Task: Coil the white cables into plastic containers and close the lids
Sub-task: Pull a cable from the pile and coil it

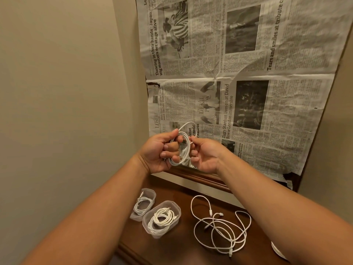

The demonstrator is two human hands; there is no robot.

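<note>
I see newspaper (248,77) hanging at one o'clock; a table (177,249) with loose cables (219,224) at five, two open containers (148,229) of coils (162,219) at six by its left edge. Left hand (158,153) and right hand (205,156) grip a coiled cable (189,145).

single head-worn view, looking forward and down, close over wooden table (183,251)

The newspaper (286,111) at the far side had big words, turned sideways: "Dancing in their hands: Japan wig masters set stage alive", "Tears and smiles at tribute", "Ziggy Stardust lives on at David Bowie London immersive", and "LEISURE"
</note>
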